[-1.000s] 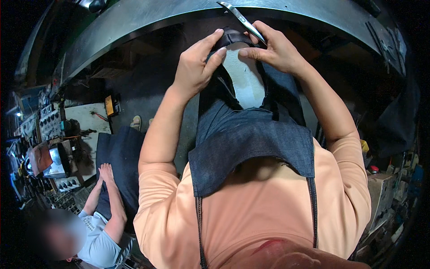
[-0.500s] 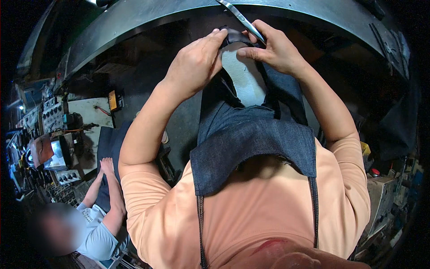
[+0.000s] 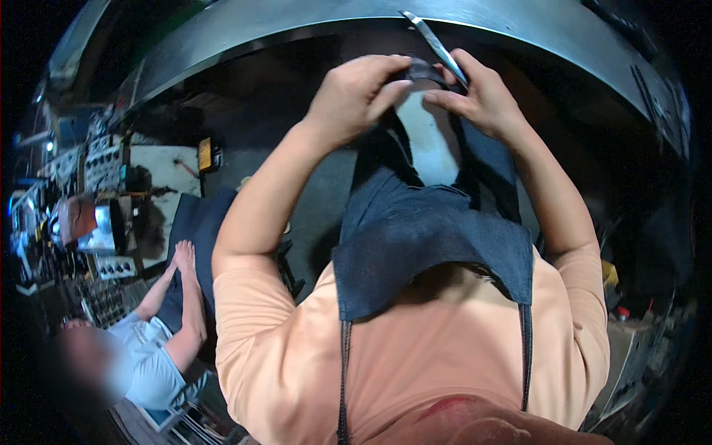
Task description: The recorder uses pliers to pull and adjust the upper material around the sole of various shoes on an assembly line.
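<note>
My left hand [image 3: 356, 96] is closed, its fingertips and thumb at the edge of a small, dark, shiny curved piece [image 3: 426, 72]. My right hand [image 3: 486, 96] grips a slim silver hand tool [image 3: 436, 46] with a bent, pointed end, aimed up and away to the left. The right fingers also reach the far side of the dark piece. The exact kind of the tool and of the piece cannot be made out. Below both hands a pale, flat pad [image 3: 432, 144] lies between my thighs, over a dark denim apron [image 3: 430, 248].
A curved-looking metal bench edge [image 3: 297, 37] runs across the far side, just beyond the tool's tip. At the left a person in a light blue shirt [image 3: 152, 360] sits with hands together, near a pale table [image 3: 167, 167] holding equipment. A box [image 3: 623, 356] stands at the lower right.
Both hands, the dark piece and the tool appear further right and slightly lower, as the whole view has shifted. My left thumb now shows, apart from its fingers.
</note>
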Tool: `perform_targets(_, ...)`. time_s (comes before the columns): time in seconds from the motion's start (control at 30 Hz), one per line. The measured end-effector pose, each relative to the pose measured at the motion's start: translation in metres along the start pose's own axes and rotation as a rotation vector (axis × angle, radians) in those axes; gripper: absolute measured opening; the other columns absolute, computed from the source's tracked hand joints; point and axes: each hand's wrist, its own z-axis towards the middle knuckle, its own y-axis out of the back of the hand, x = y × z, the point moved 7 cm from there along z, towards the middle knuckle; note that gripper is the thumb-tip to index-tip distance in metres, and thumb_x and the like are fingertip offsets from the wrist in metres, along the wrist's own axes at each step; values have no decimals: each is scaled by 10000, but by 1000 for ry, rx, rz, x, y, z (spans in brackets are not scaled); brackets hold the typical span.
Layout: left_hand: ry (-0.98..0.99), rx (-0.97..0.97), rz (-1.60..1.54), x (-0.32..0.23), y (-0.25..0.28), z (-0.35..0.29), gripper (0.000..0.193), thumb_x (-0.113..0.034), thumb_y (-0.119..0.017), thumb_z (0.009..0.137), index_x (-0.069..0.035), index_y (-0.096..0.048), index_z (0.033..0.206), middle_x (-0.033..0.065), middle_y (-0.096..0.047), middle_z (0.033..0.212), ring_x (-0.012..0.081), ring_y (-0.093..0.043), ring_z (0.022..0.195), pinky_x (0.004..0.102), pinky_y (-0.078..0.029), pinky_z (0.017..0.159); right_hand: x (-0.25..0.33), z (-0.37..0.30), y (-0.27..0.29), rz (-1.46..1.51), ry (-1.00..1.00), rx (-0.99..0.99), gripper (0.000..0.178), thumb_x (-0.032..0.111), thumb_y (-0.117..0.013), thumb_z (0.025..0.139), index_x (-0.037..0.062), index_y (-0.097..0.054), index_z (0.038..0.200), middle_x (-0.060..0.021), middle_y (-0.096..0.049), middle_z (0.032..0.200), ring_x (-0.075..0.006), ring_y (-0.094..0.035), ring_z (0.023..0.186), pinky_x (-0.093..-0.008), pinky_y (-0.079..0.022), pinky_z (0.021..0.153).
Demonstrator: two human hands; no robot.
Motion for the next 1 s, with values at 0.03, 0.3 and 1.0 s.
perform_targets(0.03, -71, -37, 41, -4, -1, 1, 277, -128, -659, 864, -22, -635, 1119, 159, -673, 1046, 268, -677, 931, 338, -547, 798, 0, -2, 2, 44, 9, -58, 476, 410, -790, 744, 73, -469, 843, -63, -536, 698, -155, -517, 630, -283, -425, 562)
perform_targets(0.3, 53, -107, -244, 16, -19, -7, 359, -214, -597, 917, -58, -572, 1239, 170, -592, 1230, 260, -608, 1097, 346, -487, 911, -5, -3, 5, 54, -75, -59, 470, 402, -806, 729, 84, -476, 835, -21, -530, 703, -121, -480, 624, -272, -410, 554)
perform_targets(1.0, 421, -25, -697, 42, -77, -13, 520, -322, -562, 892, -137, -422, 1357, 149, -485, 1234, 280, -508, 1142, 372, -394, 1003, 12, -76, 11, 324, -234, 263, 215, 27, -532, 834, 70, -534, 1044, -56, -575, 1079, -161, -552, 1042, -315, -456, 911)
